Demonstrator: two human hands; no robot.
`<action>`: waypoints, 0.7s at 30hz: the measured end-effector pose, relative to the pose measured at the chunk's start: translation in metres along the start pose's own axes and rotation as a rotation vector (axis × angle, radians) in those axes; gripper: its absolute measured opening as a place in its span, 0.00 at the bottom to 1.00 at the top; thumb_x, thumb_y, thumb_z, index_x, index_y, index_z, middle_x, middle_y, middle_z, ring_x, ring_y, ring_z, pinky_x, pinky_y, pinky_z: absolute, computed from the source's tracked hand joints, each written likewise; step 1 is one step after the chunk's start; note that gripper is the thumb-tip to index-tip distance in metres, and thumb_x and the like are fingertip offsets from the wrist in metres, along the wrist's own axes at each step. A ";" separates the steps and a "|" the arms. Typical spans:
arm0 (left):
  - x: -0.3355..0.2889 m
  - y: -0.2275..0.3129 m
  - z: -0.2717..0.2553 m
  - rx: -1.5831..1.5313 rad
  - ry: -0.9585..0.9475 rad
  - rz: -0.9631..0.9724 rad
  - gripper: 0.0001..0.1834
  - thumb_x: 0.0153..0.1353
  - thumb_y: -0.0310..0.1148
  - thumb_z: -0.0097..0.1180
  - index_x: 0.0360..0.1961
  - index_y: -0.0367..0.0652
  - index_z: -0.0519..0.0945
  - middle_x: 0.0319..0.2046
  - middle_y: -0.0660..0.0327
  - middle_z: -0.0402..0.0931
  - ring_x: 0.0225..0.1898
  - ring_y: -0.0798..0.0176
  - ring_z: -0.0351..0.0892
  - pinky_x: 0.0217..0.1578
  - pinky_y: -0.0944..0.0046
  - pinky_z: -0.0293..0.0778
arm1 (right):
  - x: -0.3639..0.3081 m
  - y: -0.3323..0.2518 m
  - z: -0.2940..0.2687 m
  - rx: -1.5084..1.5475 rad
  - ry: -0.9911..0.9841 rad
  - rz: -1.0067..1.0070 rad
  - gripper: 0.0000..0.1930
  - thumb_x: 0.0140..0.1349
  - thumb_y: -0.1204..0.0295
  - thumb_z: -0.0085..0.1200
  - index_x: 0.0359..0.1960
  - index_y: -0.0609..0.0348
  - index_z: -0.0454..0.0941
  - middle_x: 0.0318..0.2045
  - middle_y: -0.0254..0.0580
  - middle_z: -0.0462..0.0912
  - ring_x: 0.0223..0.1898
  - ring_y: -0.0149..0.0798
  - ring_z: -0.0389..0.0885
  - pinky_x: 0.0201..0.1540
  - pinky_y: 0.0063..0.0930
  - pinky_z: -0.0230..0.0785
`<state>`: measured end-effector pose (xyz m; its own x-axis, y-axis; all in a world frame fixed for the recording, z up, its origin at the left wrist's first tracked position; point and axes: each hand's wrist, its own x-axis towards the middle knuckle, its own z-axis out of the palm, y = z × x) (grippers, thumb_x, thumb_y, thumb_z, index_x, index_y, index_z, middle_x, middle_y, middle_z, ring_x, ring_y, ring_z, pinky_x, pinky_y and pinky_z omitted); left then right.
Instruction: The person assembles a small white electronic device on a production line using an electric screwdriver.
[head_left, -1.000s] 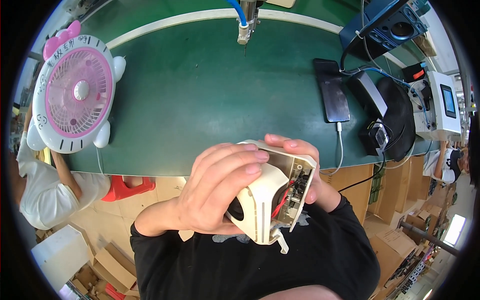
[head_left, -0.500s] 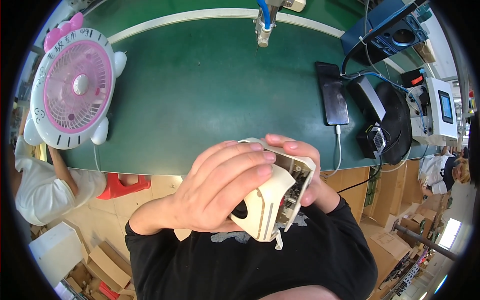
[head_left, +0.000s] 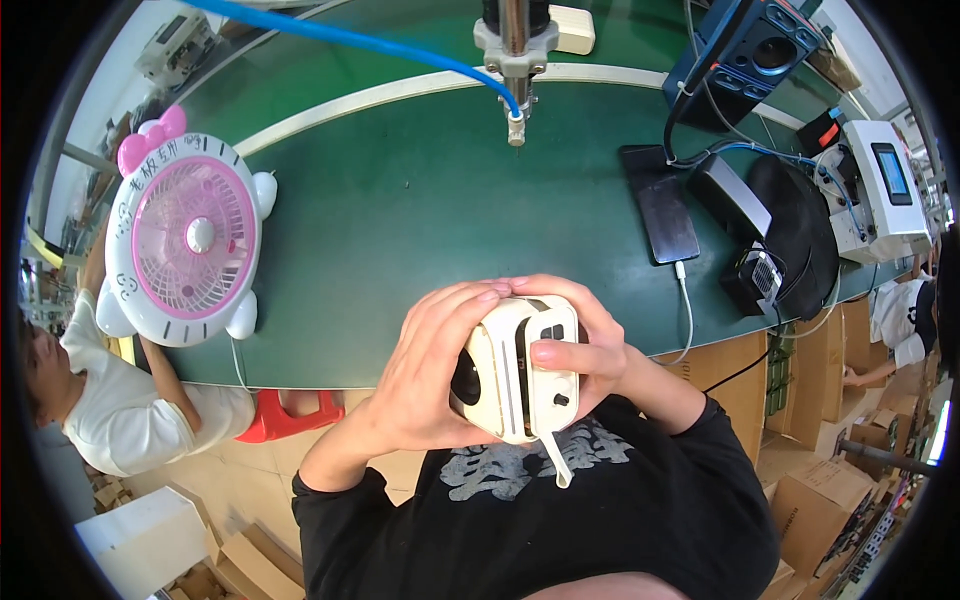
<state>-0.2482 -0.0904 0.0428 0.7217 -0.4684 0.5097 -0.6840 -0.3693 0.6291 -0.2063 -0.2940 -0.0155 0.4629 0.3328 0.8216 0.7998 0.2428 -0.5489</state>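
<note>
Between my two hands, over the front edge of the green table, is a cream plastic device casing in two halves with a dark gap between them. My left hand wraps the half with a round black opening in its face. My right hand grips the other half, which carries dark buttons and a small black knob; its thumb lies across that side. A short cream strap hangs from the bottom. The inside of the casing is mostly hidden.
A pink and white fan stands at the left. A metal tool with a blue hose hangs over the far middle. At right are a phone on a white cable, a black speaker and a white control box. People sit at both sides.
Both hands have turned the casing so its buttoned side faces up, and its halves are closer together. The circuit board seen before is now hidden. The view has shifted slightly.
</note>
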 end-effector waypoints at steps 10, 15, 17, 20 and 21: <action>-0.004 -0.009 -0.002 0.025 -0.048 -0.047 0.67 0.26 0.45 0.85 0.68 0.34 0.59 0.62 0.45 0.66 0.63 0.41 0.68 0.63 0.46 0.64 | 0.013 -0.007 -0.002 0.018 -0.058 0.057 0.40 0.39 0.61 0.78 0.58 0.56 0.77 0.61 0.72 0.66 0.57 0.63 0.76 0.55 0.43 0.75; -0.007 -0.006 0.000 0.049 -0.032 -0.019 0.70 0.25 0.48 0.86 0.69 0.34 0.57 0.62 0.44 0.65 0.64 0.42 0.67 0.63 0.47 0.64 | 0.010 -0.010 -0.002 0.018 -0.069 0.066 0.40 0.41 0.62 0.78 0.60 0.55 0.77 0.62 0.71 0.66 0.57 0.63 0.76 0.55 0.43 0.75; -0.009 -0.005 0.000 0.038 -0.037 -0.030 0.71 0.25 0.48 0.86 0.69 0.33 0.56 0.63 0.43 0.64 0.64 0.41 0.66 0.63 0.46 0.65 | 0.010 -0.014 -0.002 0.009 -0.080 0.081 0.40 0.41 0.63 0.77 0.60 0.55 0.77 0.62 0.70 0.66 0.57 0.62 0.76 0.55 0.42 0.75; -0.009 -0.004 0.000 0.031 -0.058 -0.074 0.72 0.24 0.48 0.86 0.69 0.33 0.55 0.64 0.41 0.62 0.65 0.39 0.65 0.63 0.46 0.65 | 0.010 -0.012 -0.005 -0.053 -0.143 0.084 0.46 0.39 0.57 0.79 0.62 0.54 0.72 0.62 0.75 0.63 0.57 0.66 0.76 0.55 0.45 0.76; -0.008 -0.007 -0.001 0.036 -0.078 -0.095 0.72 0.24 0.48 0.86 0.70 0.33 0.55 0.64 0.41 0.60 0.65 0.38 0.64 0.63 0.45 0.66 | 0.011 -0.010 -0.004 -0.046 -0.145 0.089 0.46 0.39 0.57 0.79 0.62 0.54 0.72 0.62 0.75 0.63 0.57 0.66 0.76 0.55 0.45 0.76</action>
<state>-0.2493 -0.0832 0.0354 0.7740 -0.4901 0.4009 -0.6172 -0.4427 0.6504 -0.2078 -0.2966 -0.0008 0.4758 0.4796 0.7373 0.7762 0.1654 -0.6085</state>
